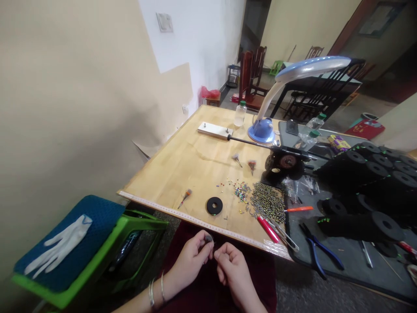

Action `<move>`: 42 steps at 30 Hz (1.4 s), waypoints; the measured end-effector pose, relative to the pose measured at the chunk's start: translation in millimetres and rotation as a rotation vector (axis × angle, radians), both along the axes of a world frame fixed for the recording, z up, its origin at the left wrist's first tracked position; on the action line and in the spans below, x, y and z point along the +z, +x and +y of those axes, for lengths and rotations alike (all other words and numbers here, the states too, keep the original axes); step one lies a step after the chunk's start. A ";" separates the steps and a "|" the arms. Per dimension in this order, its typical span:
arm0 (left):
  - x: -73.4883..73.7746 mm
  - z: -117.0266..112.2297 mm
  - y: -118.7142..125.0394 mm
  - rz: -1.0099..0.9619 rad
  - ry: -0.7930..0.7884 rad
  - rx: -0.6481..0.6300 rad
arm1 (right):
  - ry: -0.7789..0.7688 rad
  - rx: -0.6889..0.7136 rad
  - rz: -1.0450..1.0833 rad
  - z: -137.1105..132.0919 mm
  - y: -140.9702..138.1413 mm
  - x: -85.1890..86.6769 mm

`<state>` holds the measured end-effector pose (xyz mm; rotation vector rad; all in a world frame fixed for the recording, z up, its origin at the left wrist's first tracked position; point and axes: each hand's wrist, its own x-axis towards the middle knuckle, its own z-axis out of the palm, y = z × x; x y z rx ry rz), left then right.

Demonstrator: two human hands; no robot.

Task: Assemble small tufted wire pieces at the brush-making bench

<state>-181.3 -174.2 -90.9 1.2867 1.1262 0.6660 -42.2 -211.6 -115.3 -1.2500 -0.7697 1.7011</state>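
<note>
My left hand [192, 256] is closed in a pinch just off the front edge of the table, with a small dark piece [209, 238] showing at its fingertips; its kind is too small to tell. Close beside it, my right hand [233, 266] is also pinched, and whatever lies between its fingers is hidden. Beyond the hands a black foam disc [208, 207] lies flat on the wooden table [163, 174]. To its left is a small feathery bundle [185, 198] with a thin tip. Right of the disc, a heap of small striped metallic pieces [267, 202] spreads beside colourful beads [242, 191].
A red tube [268, 229], tweezers [284, 234], an orange stick [299, 209] and blue-handled pliers [317, 252] lie rightward. Black foam rolls [361, 224] crowd the grey mat. Behind stand a rod-fitted machine [286, 161] and a lamp [261, 130]. A glove [61, 245] rests on a stool.
</note>
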 end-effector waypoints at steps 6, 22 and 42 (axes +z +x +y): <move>6.7 -1.9 -1.0 0.088 0.123 -0.056 | 0.005 -0.027 0.019 3.1 -0.6 -2.6; 5.3 -5.2 -0.5 0.117 0.073 -0.124 | 0.039 -0.161 0.084 4.8 2.2 -8.3; 3.6 -3.7 0.1 0.159 0.120 -0.094 | 0.163 -0.231 0.010 2.1 -0.8 -1.7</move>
